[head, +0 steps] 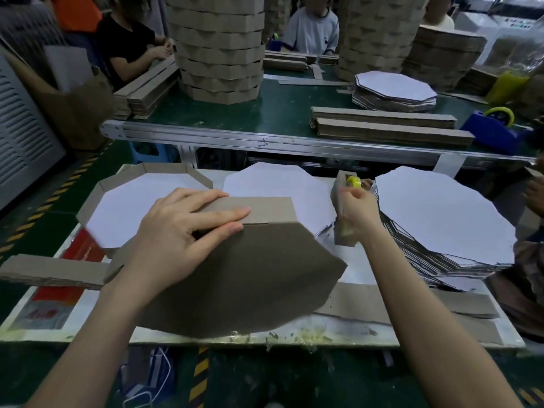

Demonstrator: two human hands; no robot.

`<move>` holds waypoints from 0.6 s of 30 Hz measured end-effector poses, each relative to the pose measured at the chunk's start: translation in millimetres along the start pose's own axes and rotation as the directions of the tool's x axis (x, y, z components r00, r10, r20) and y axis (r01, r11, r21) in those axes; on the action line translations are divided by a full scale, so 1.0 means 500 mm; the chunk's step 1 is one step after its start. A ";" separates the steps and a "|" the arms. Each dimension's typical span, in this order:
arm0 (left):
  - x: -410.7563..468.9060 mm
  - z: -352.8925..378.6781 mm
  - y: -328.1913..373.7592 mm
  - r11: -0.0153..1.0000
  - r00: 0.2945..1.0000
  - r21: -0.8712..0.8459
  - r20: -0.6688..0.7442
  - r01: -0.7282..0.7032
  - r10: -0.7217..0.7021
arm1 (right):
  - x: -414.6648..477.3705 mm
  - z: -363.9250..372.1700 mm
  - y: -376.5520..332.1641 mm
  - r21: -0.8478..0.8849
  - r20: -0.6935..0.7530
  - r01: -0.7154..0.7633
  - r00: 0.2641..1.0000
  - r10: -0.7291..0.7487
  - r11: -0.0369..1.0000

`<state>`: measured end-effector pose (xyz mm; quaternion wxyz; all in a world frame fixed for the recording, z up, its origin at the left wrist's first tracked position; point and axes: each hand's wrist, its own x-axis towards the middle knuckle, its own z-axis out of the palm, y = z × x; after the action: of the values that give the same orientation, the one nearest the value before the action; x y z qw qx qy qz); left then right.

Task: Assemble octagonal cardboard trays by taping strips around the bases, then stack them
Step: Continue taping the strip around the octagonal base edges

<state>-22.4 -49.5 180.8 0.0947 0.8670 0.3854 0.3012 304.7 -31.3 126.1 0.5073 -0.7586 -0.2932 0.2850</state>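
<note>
A brown octagonal cardboard base (235, 287) lies underside up, tilted, at the front middle of the white work board (338, 334). A cardboard strip (265, 209) stands along its far edge. My left hand (182, 231) presses the strip against the base, fingers stretched along the seam. My right hand (357, 210) grips a cardboard-wrapped tape dispenser (343, 225) with a yellow tape roll (353, 181), just right of the strip's end. A finished tray (132, 207) with a white inside lies at the left.
A white octagon (279, 189) lies behind the base and a stack of white-faced octagons (441, 219) sits at the right. Loose strips (53, 270) lie left and front right. Beyond an aluminium rail (265, 141) are tall tray stacks (220, 54), strip piles, a blue tape dispenser (491, 131) and seated people.
</note>
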 end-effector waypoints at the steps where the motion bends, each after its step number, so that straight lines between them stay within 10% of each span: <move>1: 0.005 0.002 0.003 1.000 1.000 0.004 0.007 0.011 -0.011 | 0.040 -0.009 0.035 -0.038 -0.033 -0.066 0.997 0.065 0.997; 12: 0.084 0.036 0.057 0.995 0.995 0.070 0.071 0.071 -0.076 | 0.277 -0.058 0.203 -0.332 0.024 -0.317 0.939 0.344 0.888; 18: 0.104 0.049 0.062 0.991 0.992 0.090 0.070 0.100 -0.107 | 0.330 -0.037 0.193 -0.220 0.078 -0.470 0.865 0.495 0.855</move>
<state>38.5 -31.1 196.8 0.0868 0.8598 0.4388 0.2463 443.1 48.4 19.2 0.3228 -0.8329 -0.1523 0.4229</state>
